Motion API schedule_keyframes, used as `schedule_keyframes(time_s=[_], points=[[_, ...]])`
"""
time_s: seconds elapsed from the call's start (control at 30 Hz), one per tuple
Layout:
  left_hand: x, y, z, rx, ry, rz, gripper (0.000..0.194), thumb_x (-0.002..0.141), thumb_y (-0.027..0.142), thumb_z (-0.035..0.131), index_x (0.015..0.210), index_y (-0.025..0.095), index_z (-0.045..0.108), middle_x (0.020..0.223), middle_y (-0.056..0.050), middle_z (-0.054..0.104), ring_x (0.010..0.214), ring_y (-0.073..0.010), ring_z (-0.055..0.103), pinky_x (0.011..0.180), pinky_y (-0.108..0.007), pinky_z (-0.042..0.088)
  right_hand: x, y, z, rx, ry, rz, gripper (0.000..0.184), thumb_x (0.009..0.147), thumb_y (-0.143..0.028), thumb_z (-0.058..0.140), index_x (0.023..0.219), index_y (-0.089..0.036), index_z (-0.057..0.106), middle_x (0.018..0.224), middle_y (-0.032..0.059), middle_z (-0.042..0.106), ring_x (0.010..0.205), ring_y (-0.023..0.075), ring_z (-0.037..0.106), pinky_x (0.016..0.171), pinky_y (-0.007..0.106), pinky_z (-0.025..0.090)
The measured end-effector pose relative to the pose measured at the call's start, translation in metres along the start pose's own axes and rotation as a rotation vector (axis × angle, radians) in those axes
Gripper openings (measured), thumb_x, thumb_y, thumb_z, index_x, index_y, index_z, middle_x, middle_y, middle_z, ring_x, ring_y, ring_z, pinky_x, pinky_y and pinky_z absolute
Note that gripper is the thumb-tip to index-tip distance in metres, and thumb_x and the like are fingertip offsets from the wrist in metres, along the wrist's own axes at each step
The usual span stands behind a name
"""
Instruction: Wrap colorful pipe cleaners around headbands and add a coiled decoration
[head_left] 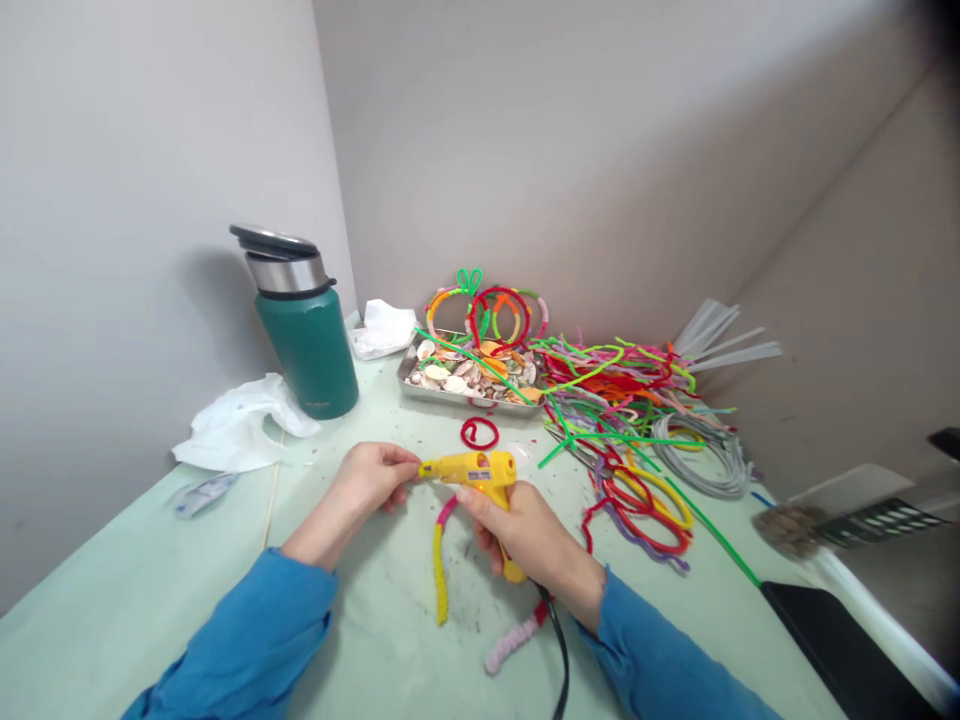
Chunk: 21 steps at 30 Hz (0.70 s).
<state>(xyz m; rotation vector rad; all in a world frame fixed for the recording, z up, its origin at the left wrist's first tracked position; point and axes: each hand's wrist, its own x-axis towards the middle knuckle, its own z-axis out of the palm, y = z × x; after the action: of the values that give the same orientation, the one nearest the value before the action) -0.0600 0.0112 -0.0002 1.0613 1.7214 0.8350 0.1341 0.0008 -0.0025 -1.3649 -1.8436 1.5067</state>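
Observation:
My right hand [529, 535] is wrapped round the handle of a yellow hot glue gun [469, 467], whose nozzle points left. A black cord runs down from the gun toward the front edge. At the nozzle tip is my left hand [375, 475], its thumb and fingers pinched together; whatever they hold is too small or hidden to make out. Below the gun lies a fuzzy pipe-cleaner strip [440, 570] in yellow and magenta. A lilac and red wrapped strip [511, 645] shows beneath my right wrist. Behind the gun sits a red pipe-cleaner coil [480, 433].
A metal tray [469, 399] of shells stands at the back, with decorated rings [500, 290] against the wall. Pipe cleaners [600, 375] pile up to its right beside a grey wire coil [724, 470]. A green bottle [307, 350] and crumpled tissue [240, 425] are left.

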Motion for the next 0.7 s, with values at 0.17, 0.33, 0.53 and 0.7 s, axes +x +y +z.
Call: schedule_keyframes(time_s=[0.17, 0.33, 0.53, 0.7], points=[[-0.0003, 0.0012, 0.0005, 0.005, 0.007, -0.006, 0.016, 0.066, 0.022, 0.06, 0.076, 0.011, 0.064, 0.034, 0.005, 0.05, 0.031, -0.0085, 0.04, 0.036, -0.021, 0.032, -0.0005, -0.0026, 0.0005, 0.015, -0.017, 0.007, 0.049, 0.08, -0.057, 0.046, 0.056, -0.014, 0.051, 0.046, -0.0017, 0.049, 0.034, 0.0062, 0.047, 0.035, 0.017, 0.035], [0.0015, -0.001, 0.0002, 0.015, 0.0, 0.002, 0.02, 0.065, 0.022, 0.059, 0.08, 0.009, 0.064, 0.034, 0.004, 0.05, 0.031, -0.0088, 0.04, 0.036, -0.021, 0.032, -0.0007, -0.0032, -0.0001, 0.002, 0.002, 0.018, 0.051, 0.079, -0.059, 0.045, 0.054, -0.014, 0.05, 0.045, -0.0017, 0.048, 0.034, 0.0066, 0.047, 0.035, 0.017, 0.035], [0.0021, -0.0022, 0.0, 0.017, -0.005, 0.012, 0.021, 0.065, 0.023, 0.059, 0.08, 0.009, 0.063, 0.035, 0.004, 0.051, 0.031, -0.0083, 0.04, 0.036, -0.02, 0.032, -0.0006, -0.0023, 0.0006, -0.005, -0.012, 0.019, 0.052, 0.079, -0.06, 0.045, 0.055, -0.014, 0.051, 0.044, -0.0018, 0.049, 0.035, 0.0061, 0.046, 0.036, 0.016, 0.035], [0.0022, -0.003, 0.0001, 0.025, 0.0, 0.01, 0.02, 0.065, 0.024, 0.059, 0.079, 0.009, 0.064, 0.035, 0.004, 0.051, 0.031, -0.0089, 0.041, 0.037, -0.021, 0.033, 0.0, -0.0009, 0.0007, -0.037, 0.009, 0.02, 0.053, 0.079, -0.061, 0.044, 0.055, -0.014, 0.051, 0.044, -0.0014, 0.049, 0.035, 0.0066, 0.047, 0.037, 0.017, 0.036]])
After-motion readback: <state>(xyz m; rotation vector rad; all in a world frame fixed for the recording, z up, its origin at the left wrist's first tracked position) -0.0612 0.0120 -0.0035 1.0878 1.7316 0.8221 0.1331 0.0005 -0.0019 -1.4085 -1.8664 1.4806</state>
